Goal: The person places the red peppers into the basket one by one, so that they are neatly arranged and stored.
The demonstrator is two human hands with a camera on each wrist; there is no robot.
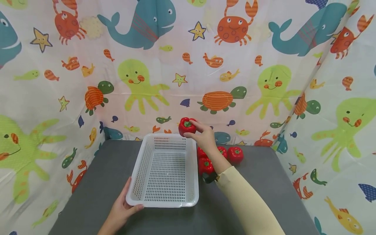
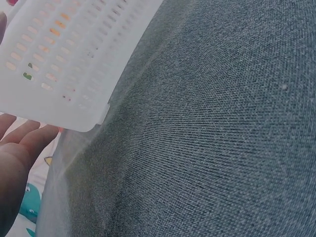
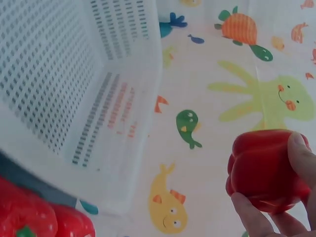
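My right hand (image 1: pixel 204 136) grips a red bell pepper (image 1: pixel 186 126), fingers and thumb around its sides, with the green stem facing me. It is held up over the back right corner of a white plastic basket (image 1: pixel 162 204). In the right wrist view the pepper (image 3: pixel 264 168) hangs beside the basket's slotted wall (image 3: pixel 123 113). With the thumb on the front rim and fingers along the left side, my left hand (image 1: pixel 121 206) holds the basket by its near left corner. The basket's slotted floor shows bare. The left wrist view has the fingers right at the basket's rim (image 2: pixel 54 118).
Several more red bell peppers (image 1: pixel 235 155) sit on the dark grey table (image 1: pixel 252 195) right of the basket, partly hidden by my right forearm. A curtain (image 1: pixel 188 94) printed with sea animals rises behind the table and along both sides.
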